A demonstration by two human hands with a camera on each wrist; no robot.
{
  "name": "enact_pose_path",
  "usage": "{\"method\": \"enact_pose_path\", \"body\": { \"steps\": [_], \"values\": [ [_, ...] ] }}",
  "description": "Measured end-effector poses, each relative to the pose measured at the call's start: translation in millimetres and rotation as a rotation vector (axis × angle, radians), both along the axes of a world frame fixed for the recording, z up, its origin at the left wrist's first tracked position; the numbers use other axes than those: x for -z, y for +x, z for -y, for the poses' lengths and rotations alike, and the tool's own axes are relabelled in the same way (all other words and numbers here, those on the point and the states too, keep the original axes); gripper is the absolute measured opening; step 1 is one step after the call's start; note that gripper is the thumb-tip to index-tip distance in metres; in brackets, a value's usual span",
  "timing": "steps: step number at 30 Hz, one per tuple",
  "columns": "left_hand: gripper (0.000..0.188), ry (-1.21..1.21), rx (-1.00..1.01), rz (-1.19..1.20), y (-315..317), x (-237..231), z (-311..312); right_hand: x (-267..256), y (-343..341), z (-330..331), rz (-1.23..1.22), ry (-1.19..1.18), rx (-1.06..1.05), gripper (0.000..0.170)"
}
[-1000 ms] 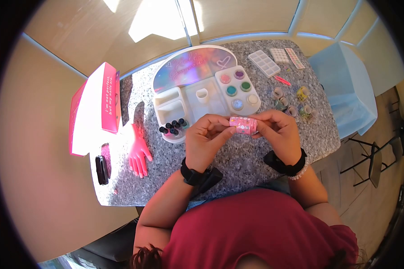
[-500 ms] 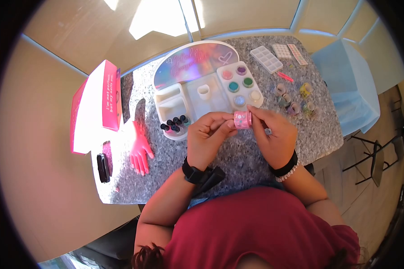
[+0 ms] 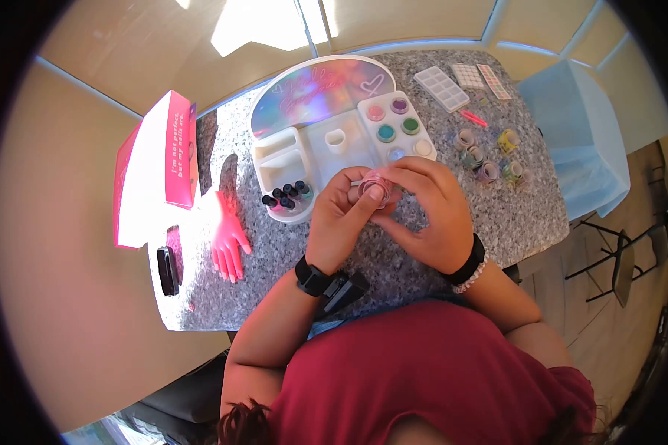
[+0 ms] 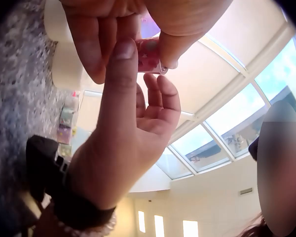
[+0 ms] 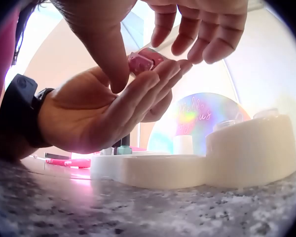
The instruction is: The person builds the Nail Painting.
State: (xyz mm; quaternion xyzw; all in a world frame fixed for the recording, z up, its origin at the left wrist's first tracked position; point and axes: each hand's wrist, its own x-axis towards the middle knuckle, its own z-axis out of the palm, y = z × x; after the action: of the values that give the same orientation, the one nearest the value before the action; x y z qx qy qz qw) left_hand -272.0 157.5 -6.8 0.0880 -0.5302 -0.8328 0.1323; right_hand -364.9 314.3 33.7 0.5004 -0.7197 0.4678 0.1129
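Above the table's front, my left hand (image 3: 339, 222) grips a small pink patterned roll (image 3: 375, 188) with a clear rim. Its thumb presses on the round end, which faces up in the head view. Seen in the right wrist view, the pink roll (image 5: 145, 61) lies against the left hand's fingers. My right hand (image 3: 439, 222) is close beside the roll, thumb below it and index finger over its top edge. In the right wrist view the right fingers (image 5: 185, 37) are spread apart above the roll. The right thumb (image 4: 123, 54) stands alongside the roll in the left wrist view.
Just beyond the hands stands a white organizer (image 3: 326, 174) with glitter pots and nail polish bottles (image 3: 283, 194). Several small rolls (image 3: 490, 159) and a divided tray (image 3: 442, 89) are at right. A pink practice hand (image 3: 228, 241), black case (image 3: 168, 271) and pink box (image 3: 156, 170) lie left.
The roll has turned from lying sideways to showing its round end, and has moved slightly left and up. The right hand has shifted from gripping its right side to fingers spread around it.
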Motion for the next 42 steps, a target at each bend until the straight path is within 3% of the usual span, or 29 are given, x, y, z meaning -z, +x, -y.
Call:
{"method": "enact_pose_path", "body": {
  "steps": [5, 15, 18, 23, 26, 30, 32, 38, 42],
  "values": [
    [0.038, 0.144, 0.173, 0.000, 0.9, 1.8, -1.6, 12.6, -2.4, -2.3, -0.115, -0.033, 0.039, 0.032],
    [0.039, 0.106, 0.106, 0.031, 0.7, -2.1, 4.9, 0.8, -18.1, -11.8, -0.097, -0.055, -0.009, 0.026],
    [0.036, 0.127, 0.108, 0.011, 1.1, 5.1, 7.4, 0.2, -20.4, -13.3, -0.057, -0.072, -0.036, 0.024],
    [0.023, -0.015, 0.275, 0.013, 3.7, 1.6, 12.2, 3.1, -21.5, -17.3, 0.263, -0.097, -0.160, 0.019],
    [0.023, 0.010, 0.303, 0.051, 3.7, -2.1, 12.2, -1.3, -17.7, -18.3, 0.385, -0.111, -0.130, 0.019],
    [0.023, -0.005, 0.356, 0.048, 3.4, -1.7, 14.4, 1.1, -32.1, -24.0, 0.267, -0.059, -0.197, 0.025],
    [0.024, -0.037, 0.390, 0.096, 4.1, -2.8, 15.5, 5.1, -40.5, -27.9, 0.223, -0.004, -0.409, 0.026],
    [0.028, 0.103, 0.409, 0.031, 2.4, 11.0, 14.9, -2.4, -26.9, -34.1, 0.119, 0.013, -0.304, 0.038],
    [0.037, 0.031, 0.503, 0.072, 2.5, 6.9, 12.3, 10.5, -31.6, -37.8, 0.112, -0.034, -0.327, 0.042]
  ]
}}
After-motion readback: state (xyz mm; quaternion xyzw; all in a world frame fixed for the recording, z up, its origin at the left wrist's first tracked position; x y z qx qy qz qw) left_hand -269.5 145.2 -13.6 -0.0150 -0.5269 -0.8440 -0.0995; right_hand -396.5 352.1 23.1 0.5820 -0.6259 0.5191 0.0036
